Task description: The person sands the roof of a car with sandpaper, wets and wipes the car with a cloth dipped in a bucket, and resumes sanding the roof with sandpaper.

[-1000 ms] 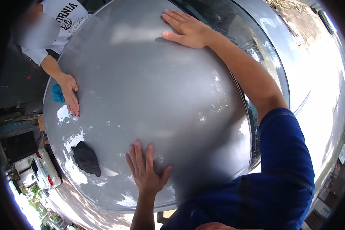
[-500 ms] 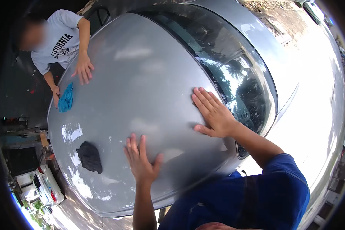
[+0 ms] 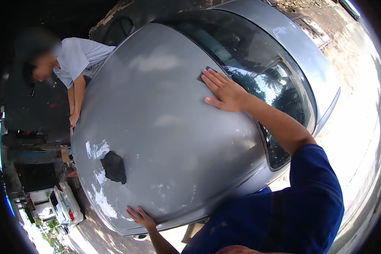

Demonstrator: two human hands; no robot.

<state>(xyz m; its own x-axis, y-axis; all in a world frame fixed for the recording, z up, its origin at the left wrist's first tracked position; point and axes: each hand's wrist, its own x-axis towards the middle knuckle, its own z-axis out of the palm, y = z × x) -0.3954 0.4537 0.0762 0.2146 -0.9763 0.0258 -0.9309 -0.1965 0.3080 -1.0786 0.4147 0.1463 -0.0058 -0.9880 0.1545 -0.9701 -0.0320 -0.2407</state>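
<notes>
My right hand [image 3: 227, 91] lies flat on the silver-grey car hood [image 3: 178, 139], close to the windshield [image 3: 258, 63]. A thin dark piece [image 3: 201, 77] shows beneath its fingertips. Its kind is mostly hidden, but it looks like a small sheet or pad. On the hood's near edge rests my left hand [image 3: 142, 218], fingers extended and holding nothing. A crumpled black cloth [image 3: 113, 167] lies on the hood a little beyond the left hand, not touching it.
Across the hood, a co-worker in a white shirt [image 3: 78, 57] bends over the far edge. Their hands [image 3: 74, 120] are by a bit of blue cloth [image 3: 78, 120]. A white car [image 3: 65, 203] is parked at lower left. Pale, sunlit ground [image 3: 360, 139] runs along the right.
My right hand has slid farther across the hood along the windshield side. My left hand has moved back to the near edge. The co-worker has leaned down, drawing the blue cloth to the edge.
</notes>
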